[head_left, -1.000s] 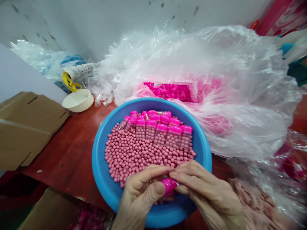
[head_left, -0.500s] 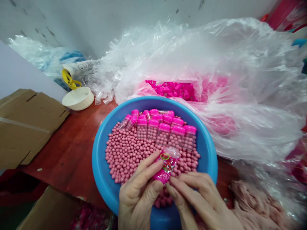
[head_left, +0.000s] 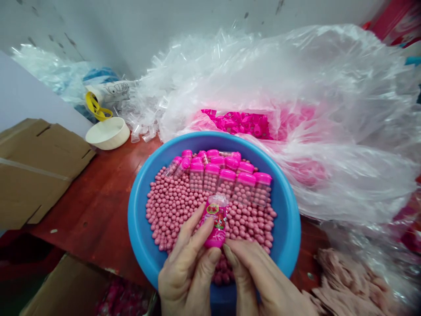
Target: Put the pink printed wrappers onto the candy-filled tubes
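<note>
A blue bowl (head_left: pixel 141 245) full of small pink balls (head_left: pixel 171 210) sits on a red-brown table. A row of filled clear bottles with pink caps (head_left: pixel 230 182) lies at the bowl's far side. My left hand (head_left: pixel 187 272) holds a small labelled bottle (head_left: pixel 215 219), pink cap toward me, over the balls. My right hand (head_left: pixel 259 283) touches the bottle's cap end with its fingertips.
A big clear plastic bag (head_left: pixel 296 109) holding loose pink caps (head_left: pixel 243 123) lies behind the bowl. A white round lid (head_left: pixel 108 133) and yellow-handled item (head_left: pixel 95 107) sit at the back left. Cardboard boxes (head_left: pixel 33 166) stand on the left and below.
The bottle was held close between both hands at the bowl's near rim; now it has been turned upright-ish and moved forward over the balls. Right hand has slipped lower.
</note>
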Demonstrator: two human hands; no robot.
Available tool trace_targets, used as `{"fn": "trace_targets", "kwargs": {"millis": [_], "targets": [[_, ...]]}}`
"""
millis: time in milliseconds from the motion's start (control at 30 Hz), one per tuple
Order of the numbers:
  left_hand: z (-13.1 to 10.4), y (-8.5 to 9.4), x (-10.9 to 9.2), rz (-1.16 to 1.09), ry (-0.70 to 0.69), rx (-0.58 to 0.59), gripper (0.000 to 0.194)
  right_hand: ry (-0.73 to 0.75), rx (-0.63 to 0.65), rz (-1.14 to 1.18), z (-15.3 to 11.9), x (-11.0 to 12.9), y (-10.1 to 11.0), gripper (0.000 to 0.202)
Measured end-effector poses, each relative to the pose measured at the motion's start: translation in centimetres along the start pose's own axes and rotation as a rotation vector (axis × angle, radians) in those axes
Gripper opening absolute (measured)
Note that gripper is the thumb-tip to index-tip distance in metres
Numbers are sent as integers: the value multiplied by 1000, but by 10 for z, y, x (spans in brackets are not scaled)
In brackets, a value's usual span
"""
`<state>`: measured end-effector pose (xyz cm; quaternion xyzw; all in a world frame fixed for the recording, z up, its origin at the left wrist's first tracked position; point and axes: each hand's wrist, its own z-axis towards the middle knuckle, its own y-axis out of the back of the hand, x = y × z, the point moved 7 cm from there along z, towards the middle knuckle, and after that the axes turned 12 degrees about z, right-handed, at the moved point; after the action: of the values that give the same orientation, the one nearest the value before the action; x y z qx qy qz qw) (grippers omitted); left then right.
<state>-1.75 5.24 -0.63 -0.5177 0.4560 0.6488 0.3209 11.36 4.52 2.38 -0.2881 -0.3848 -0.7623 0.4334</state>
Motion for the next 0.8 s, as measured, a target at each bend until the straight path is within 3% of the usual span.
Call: {"fn": "trace_targets", "kwargs": {"millis": [400, 567, 633, 800], "targets": [[0, -2, -3, -103, -35, -9, 30, -94, -50, 5, -4, -8, -8, 18], [6, -15, 5, -353, 81, 192, 25, -258, -176, 42, 0, -26, 11, 11], [7, -18, 7, -410, 117, 223, 24, -352, -205, 81, 6, -38, 21, 18], [3, -19, 3, -388, 74, 185, 17, -352, 15, 266, 26, -48, 22, 18]]}}
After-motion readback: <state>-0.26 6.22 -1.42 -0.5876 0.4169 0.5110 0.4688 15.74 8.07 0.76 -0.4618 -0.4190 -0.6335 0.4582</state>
